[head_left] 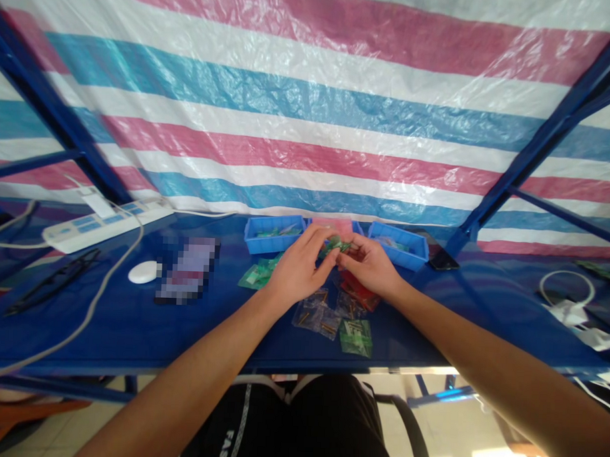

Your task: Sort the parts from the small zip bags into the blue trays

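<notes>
Both my hands meet over the middle of the blue table (131, 322). My left hand (298, 268) and my right hand (371, 265) pinch a small green piece (336, 245) between their fingertips, just in front of the middle blue tray. Under my hands lie small clear bags with brass-coloured parts (318, 315), a red bag (360, 292) and green bags (356, 337). More green bags (257, 273) lie left of my left hand.
Three blue trays (273, 233) (399, 245) stand along the back edge. A white power strip (105, 223), a white round puck (144, 271), black tweezers (53, 281) and cables lie on the left. A dark phone (442, 261) and a white charger cable (567, 297) lie on the right.
</notes>
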Action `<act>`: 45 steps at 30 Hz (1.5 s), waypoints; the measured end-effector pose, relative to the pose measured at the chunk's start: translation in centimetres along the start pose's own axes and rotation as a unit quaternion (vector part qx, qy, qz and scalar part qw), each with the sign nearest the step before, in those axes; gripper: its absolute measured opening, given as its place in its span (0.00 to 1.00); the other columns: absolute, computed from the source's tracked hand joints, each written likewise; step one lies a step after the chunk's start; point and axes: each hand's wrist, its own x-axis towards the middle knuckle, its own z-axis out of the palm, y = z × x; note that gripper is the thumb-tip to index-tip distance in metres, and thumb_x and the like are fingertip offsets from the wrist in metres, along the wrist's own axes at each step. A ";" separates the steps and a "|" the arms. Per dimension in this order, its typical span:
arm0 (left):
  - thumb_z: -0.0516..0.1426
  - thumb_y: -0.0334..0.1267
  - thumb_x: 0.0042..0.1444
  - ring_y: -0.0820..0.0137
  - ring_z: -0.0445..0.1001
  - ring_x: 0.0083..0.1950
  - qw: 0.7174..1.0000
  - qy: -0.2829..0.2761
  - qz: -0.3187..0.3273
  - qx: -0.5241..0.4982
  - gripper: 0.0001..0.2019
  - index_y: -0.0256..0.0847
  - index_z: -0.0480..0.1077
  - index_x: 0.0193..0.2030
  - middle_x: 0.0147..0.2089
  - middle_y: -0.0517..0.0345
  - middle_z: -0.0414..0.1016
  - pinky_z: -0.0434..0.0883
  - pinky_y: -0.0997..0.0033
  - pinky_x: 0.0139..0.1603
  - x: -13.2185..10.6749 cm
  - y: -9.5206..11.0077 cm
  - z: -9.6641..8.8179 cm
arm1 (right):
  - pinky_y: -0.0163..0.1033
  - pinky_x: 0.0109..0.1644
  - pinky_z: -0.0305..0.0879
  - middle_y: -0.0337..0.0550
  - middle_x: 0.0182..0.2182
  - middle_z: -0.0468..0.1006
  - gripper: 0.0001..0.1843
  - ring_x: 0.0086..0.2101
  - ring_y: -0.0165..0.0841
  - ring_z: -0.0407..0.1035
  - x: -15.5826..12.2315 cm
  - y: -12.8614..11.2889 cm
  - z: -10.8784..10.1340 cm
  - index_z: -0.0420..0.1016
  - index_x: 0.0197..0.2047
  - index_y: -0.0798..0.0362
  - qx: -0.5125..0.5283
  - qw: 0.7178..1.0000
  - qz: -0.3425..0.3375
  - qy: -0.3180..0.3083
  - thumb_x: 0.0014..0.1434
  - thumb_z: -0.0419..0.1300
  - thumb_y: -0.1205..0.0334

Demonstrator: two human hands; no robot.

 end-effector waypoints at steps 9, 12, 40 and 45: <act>0.54 0.40 0.76 0.58 0.77 0.59 1.000 -0.004 -0.016 0.010 0.14 0.41 0.69 0.63 0.58 0.45 0.76 0.76 0.57 0.60 -0.2 -0.2 0.2 | 0.38 0.36 0.72 0.39 0.36 0.81 0.18 0.30 0.32 0.74 -0.3 -0.8 0.0 0.79 0.48 0.51 0.011 1.000 0.010 -0.008 0.62 0.72 0.48; 0.54 0.40 0.76 0.57 0.77 0.59 1.000 -0.007 -0.017 0.008 0.13 0.41 0.69 0.62 0.58 0.45 0.76 0.77 0.57 0.60 -0.2 -0.2 0.2 | 0.37 0.36 0.72 0.38 0.33 0.81 0.18 0.30 0.32 0.74 -0.4 -0.9 0.0 0.79 0.47 0.51 0.013 1.000 0.018 -0.010 0.62 0.73 0.48; 0.53 0.37 0.76 0.58 0.78 0.58 1.000 -0.005 -0.006 0.006 0.10 0.41 0.72 0.58 0.56 0.45 0.77 0.77 0.57 0.58 -0.3 -0.6 0.1 | 0.37 0.32 0.70 0.37 0.28 0.79 0.19 0.26 0.32 0.72 -0.4 -0.7 0.0 0.80 0.45 0.51 0.010 0.999 0.038 -0.013 0.61 0.73 0.46; 0.53 0.37 0.77 0.58 0.77 0.57 1.000 -0.008 -0.005 0.004 0.11 0.40 0.72 0.58 0.55 0.45 0.77 0.76 0.57 0.58 -0.2 -0.6 0.1 | 0.36 0.31 0.69 0.37 0.27 0.79 0.18 0.26 0.32 0.72 -0.4 -0.8 0.0 0.80 0.45 0.51 0.012 0.999 0.043 -0.019 0.62 0.73 0.47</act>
